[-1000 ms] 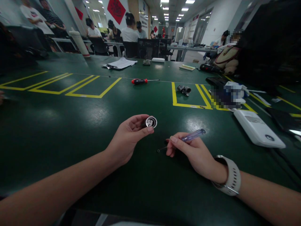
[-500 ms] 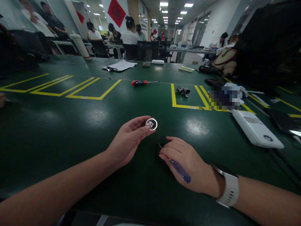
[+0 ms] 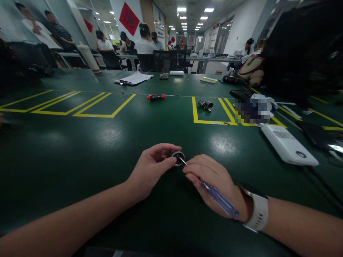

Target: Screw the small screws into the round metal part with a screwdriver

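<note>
Between the thumb and fingers of my left hand (image 3: 150,167) is a small round metal part (image 3: 182,155), hollow, with a bright rim; its open end faces my right hand. My right hand (image 3: 211,178) grips a screwdriver (image 3: 221,201) with a translucent purple handle. Its thin shaft points up and left, and the tip reaches inside the ring of the metal part. Whether the tip touches a screw in there is too small to tell. Both hands are just above the green table (image 3: 120,221).
A red and black screwdriver (image 3: 157,97) lies further back. Dark metal fittings (image 3: 205,105) sit inside a yellow-taped box. To the right are a white power bank (image 3: 289,144) with a cable and a blurred cloth bundle (image 3: 257,107). Papers (image 3: 136,78) and a bottle (image 3: 89,59) stand behind; people sit beyond.
The screwdriver in my right hand has swung up so its tip enters the metal part. My left hand has lowered slightly and turned the part toward it. The camera view has shifted a little.
</note>
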Demonstrator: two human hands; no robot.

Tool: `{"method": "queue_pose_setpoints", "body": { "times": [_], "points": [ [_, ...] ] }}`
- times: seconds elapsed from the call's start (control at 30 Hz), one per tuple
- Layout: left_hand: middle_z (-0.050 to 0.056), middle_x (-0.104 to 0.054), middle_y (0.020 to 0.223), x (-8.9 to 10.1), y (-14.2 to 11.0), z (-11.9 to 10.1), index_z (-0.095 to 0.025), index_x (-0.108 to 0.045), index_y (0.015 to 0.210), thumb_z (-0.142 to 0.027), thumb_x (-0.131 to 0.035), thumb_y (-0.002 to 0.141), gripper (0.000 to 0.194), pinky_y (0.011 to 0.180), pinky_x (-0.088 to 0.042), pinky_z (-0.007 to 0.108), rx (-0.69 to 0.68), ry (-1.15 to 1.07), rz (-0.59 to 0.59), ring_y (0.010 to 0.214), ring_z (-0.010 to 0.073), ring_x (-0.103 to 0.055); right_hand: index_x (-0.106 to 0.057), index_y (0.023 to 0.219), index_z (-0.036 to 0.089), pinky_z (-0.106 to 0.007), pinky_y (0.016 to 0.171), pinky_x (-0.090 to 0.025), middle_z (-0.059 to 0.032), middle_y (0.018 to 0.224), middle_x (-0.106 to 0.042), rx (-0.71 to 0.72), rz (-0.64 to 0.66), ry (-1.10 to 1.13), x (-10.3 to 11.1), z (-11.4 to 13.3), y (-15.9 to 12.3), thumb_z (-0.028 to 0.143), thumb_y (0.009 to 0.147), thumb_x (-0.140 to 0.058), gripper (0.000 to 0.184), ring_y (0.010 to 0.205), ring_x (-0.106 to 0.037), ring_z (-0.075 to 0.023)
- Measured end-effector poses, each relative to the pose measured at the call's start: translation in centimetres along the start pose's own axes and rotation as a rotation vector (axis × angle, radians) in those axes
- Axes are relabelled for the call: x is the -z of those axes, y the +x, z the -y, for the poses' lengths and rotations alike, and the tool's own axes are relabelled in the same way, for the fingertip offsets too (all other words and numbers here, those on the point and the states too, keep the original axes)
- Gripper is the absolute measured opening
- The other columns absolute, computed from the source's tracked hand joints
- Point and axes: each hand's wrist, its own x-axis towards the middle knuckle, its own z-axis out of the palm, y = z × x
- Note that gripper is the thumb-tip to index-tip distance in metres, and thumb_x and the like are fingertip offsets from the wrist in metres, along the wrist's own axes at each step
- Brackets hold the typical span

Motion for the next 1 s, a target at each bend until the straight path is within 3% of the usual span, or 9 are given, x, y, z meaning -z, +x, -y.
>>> {"method": "queue_pose_setpoints", "body": {
  "times": [0.57,1.0],
  "points": [
    [0.002,-0.073,0.089,-0.21,-0.20,0.29,-0.017,-0.070,0.080,-0.013,-0.065,0.067,0.015,0.072,-0.053,0.024,-0.073,0.038,-0.046,0.077,0.0130,-0.066,-0.058,0.089,0.009,-0.032,0.072,-0.050,-0.0108,0.083,-0.065,0.105,0.033,-0.073,-0.56,-0.01,-0.16,0.011,0.086,-0.050,0.009,0.079,-0.059,-0.0183],
    [0.003,-0.072,0.085,0.14,0.00,0.06,-0.016,-0.067,0.077,-0.015,-0.063,0.068,0.010,0.071,-0.053,0.027,-0.086,0.057,-0.035,0.077,0.0151,-0.066,-0.058,0.098,0.011,-0.029,0.076,-0.048,-0.0086,0.092,-0.065,0.014,0.059,0.041,-0.30,-0.07,-0.17,0.010,0.086,-0.051,0.014,0.084,-0.058,-0.0147]
  ]
}}
